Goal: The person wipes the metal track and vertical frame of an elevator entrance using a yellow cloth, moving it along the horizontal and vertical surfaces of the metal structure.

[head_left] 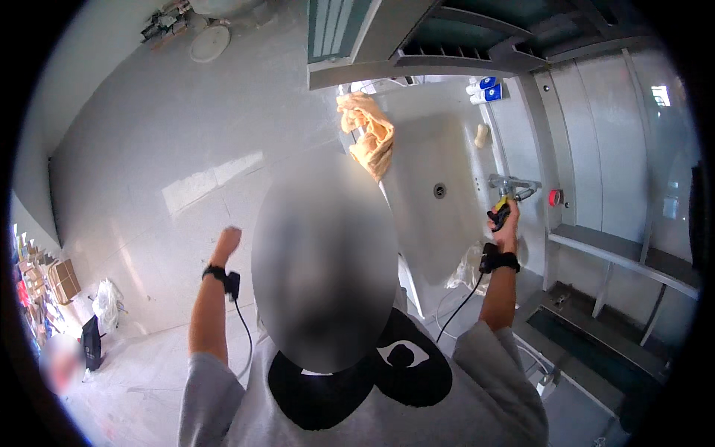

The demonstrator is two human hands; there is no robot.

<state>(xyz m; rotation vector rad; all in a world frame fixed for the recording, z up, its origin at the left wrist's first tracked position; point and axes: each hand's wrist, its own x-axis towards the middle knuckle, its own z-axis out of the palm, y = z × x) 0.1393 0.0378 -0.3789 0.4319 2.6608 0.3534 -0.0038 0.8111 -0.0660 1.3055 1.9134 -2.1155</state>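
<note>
Blk-and-yellow tool (497, 217) is in my R hand (510, 227), fingers wrapped round its blk part, yellow bit poking up toward the metal tap (514, 184); can't tell if the two touch. Tap's on the R rim of the big lt-grey basin (428, 238), & my hand's just below it, at that same rim. Blk strap w/ a small box (489, 258) sits on my R wrist, w/ a cable running down toward my shirt. Clear plastic bag (466, 270) is near that wrist, at the basin's near end. Round drain (440, 191) is in the basin floor, L of the tap. Further up the R rim: a cream-coloured bar (481, 135), then blue-and-white pkgs (488, 94) at the far corner. Red roll (555, 197) is R of the tap, by the grey panels (585, 141). Orange-yellow cloth (376, 141) hangs bunched over the basin's far L edge. L hand (229, 242) is well apart, out over the grey floor (141, 253); fingers look curled, but too small & blurry to tell if fully closed. Far L on the floor: brown carton (63, 281) & white plastic bag (109, 304); round lt-coloured disc (211, 44) up top.
</note>
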